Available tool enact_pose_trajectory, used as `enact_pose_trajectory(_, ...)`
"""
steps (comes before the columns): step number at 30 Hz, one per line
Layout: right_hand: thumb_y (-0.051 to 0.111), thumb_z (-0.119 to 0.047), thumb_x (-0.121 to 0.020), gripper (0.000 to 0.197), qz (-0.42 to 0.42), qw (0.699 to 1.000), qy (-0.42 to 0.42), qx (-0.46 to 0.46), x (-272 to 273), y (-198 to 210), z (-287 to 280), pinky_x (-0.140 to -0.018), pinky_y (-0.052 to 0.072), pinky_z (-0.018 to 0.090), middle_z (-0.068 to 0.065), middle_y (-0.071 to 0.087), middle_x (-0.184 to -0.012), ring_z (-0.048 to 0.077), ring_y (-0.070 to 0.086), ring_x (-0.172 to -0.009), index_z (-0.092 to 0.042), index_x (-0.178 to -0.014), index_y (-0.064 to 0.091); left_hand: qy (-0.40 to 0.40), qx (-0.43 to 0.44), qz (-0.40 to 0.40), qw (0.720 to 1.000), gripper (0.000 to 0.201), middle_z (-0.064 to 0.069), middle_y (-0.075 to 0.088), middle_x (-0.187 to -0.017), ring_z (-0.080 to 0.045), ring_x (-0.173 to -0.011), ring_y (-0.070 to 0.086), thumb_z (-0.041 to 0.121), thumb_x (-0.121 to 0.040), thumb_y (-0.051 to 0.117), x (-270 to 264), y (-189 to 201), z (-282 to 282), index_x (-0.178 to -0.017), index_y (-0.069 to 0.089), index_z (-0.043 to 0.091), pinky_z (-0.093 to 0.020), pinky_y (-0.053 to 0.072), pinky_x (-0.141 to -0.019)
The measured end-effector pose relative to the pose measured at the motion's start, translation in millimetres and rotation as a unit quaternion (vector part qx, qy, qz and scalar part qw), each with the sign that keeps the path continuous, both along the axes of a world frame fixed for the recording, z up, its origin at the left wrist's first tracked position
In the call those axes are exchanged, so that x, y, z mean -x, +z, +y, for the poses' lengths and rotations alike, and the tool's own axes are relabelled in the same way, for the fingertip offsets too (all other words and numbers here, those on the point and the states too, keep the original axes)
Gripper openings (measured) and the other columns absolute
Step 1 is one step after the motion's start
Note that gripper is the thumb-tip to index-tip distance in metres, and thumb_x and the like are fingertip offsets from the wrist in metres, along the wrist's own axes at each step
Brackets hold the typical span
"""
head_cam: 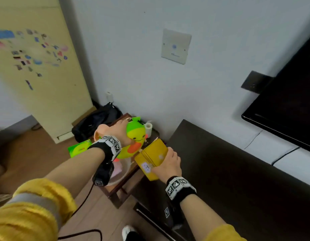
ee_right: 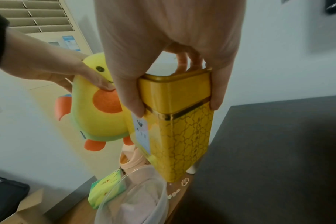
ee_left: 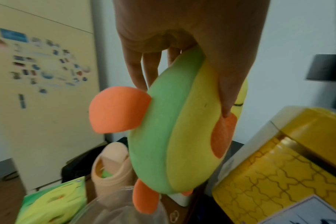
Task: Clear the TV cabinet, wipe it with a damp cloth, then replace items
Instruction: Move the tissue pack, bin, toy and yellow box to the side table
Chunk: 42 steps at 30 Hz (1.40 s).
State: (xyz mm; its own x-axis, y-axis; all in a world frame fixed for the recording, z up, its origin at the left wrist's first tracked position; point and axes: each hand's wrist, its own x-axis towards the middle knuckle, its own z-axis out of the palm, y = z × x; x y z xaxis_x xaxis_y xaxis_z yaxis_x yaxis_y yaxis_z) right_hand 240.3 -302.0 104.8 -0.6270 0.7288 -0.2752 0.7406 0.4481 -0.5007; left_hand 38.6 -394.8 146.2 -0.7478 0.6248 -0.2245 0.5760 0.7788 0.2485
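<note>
My left hand (head_cam: 123, 131) grips a yellow-green plush duck (head_cam: 134, 141) with orange wings, held in the air above the small side table (head_cam: 119, 193). In the left wrist view the duck (ee_left: 175, 128) hangs from my fingers (ee_left: 136, 71). My right hand (head_cam: 170, 164) grips a yellow tin (head_cam: 151, 158) by its lid end, just left of the dark TV cabinet (head_cam: 237, 180). The right wrist view shows that tin (ee_right: 180, 125) held upright over the side table, beside the duck (ee_right: 98, 109). The cabinet top (ee_right: 278, 151) is bare where it shows.
On the side table sit a clear bowl (ee_right: 136, 195) with a pink cloth inside, a green packet (head_cam: 78, 147), a peach container (ee_left: 111, 165) and a white roll (head_cam: 148, 127). A black TV (head_cam: 288, 101) hangs at right; a black bag (head_cam: 95, 122) lies by the wall.
</note>
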Motion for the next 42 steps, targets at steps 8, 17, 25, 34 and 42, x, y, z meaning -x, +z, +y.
enact_pose_trajectory(8, 0.075, -0.052, -0.066, 0.102, 0.023, 0.999, -0.018, 0.018, 99.7, -31.8, -4.9, -0.102, 0.036, 0.042, 0.007, 0.031, -0.140, 0.028, 0.028, -0.130, -0.014, -0.142, 0.018, 0.058, 0.007, 0.009, 0.998, 0.079, -0.003, 0.057, -0.123, -0.030, -0.116, 0.055, 0.062, -0.058, 0.074, 105.4, -9.1, -29.8, -0.121, 0.047, 0.023, -0.041, 0.041, -0.092)
enact_pose_trajectory(17, 0.075, -0.058, -0.066, 0.107, 0.000, 0.994, -0.095, 0.044, 196.9, -71.4, 29.0, -0.104, 0.036, 0.042, 0.008, 0.030, -0.143, 0.027, 0.029, -0.132, -0.012, -0.143, 0.017, 0.000, 0.027, -0.039, 0.999, 0.066, -0.004, 0.058, -0.112, -0.029, -0.105, 0.058, 0.064, -0.059, 0.070, 210.6, -37.9, 15.9, -0.108, 0.047, 0.025, -0.042, 0.050, -0.082)
enact_pose_trajectory(25, 0.065, -0.074, -0.062, 0.108, -0.097, 0.995, -0.026, 0.003, 251.2, -102.0, 27.5, -0.096, 0.042, 0.041, 0.000, 0.030, -0.141, 0.023, 0.027, -0.132, -0.019, -0.142, 0.019, -0.040, 0.046, -0.071, 0.996, 0.072, -0.003, 0.053, -0.112, -0.030, -0.107, 0.054, 0.064, -0.059, 0.071, 259.9, -75.7, 37.0, -0.111, 0.045, 0.022, -0.045, 0.051, -0.081)
enact_pose_trajectory(34, 0.068, -0.063, -0.066, 0.102, -0.170, 0.984, -0.002, -0.046, 281.0, -131.0, 13.8, -0.093, 0.044, 0.037, -0.002, 0.031, -0.141, 0.022, 0.031, -0.128, -0.021, -0.145, 0.019, -0.099, 0.064, -0.094, 0.988, 0.074, -0.001, 0.050, -0.115, -0.028, -0.108, 0.051, 0.062, -0.060, 0.071, 306.2, -106.1, 51.0, -0.116, 0.043, 0.022, -0.042, 0.048, -0.080)
enact_pose_trajectory(42, 0.063, -0.072, -0.067, 0.106, -0.226, 0.971, -0.008, -0.073, 303.8, -143.3, -1.6, -0.097, 0.041, 0.036, -0.002, 0.030, -0.145, 0.021, 0.029, -0.133, -0.020, -0.147, 0.017, -0.175, 0.076, -0.114, 0.975, 0.072, -0.003, 0.048, -0.117, -0.028, -0.109, 0.050, 0.056, -0.064, 0.072, 344.8, -127.7, 65.8, -0.118, 0.041, 0.021, -0.044, 0.050, -0.083)
